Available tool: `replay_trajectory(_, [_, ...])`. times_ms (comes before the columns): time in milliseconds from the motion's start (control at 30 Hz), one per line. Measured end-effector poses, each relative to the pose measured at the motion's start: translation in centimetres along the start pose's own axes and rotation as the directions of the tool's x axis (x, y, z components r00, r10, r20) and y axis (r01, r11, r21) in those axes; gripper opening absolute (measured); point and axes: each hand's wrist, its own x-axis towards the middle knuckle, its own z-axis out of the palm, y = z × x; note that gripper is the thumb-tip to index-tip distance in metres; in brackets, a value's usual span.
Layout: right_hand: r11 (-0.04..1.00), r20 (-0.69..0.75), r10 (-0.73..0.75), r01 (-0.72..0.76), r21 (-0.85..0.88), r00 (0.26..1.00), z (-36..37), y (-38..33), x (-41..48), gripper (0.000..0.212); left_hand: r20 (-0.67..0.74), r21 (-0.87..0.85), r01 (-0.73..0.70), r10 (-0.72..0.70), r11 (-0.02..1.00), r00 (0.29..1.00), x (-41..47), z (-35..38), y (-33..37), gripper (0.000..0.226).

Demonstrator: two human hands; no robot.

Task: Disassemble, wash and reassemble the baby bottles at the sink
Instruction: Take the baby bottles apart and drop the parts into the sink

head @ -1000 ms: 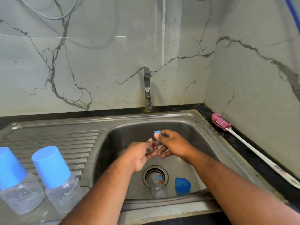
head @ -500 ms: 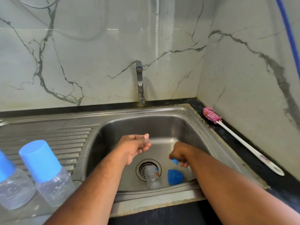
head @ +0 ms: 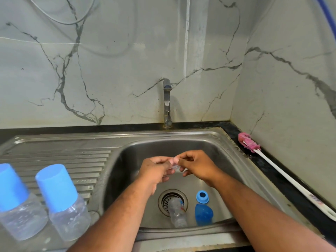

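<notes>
Left hand, right hand pinching clear teat — over sink

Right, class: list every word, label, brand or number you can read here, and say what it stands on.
No text here is legible.
White brush handle: red and blue mark, too blurred to read.
Bottle in the sink: small red and blue print, too small to read.
Clear teat pinched by left hand and right hand: no print seen.
</notes>
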Motion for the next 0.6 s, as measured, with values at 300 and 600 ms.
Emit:
replay_trajectory(300, [0.999,-0.028,-0.027,0.028,0.03,0.999,0.33,-0.03,0.25,0.017,-0.064,0.029,0.036,-0.034,0.999,0.997,-0.05,0.07,0.21,0.007])
replay_trajectory(600, [0.9,-0.031,0.072,-0.052,0.433,0.997,0.57,-0.58,0.22,0.02,0.034,-0.221,0.16,-0.157,0.962,0.987,0.04,0.27,0.78,0.02])
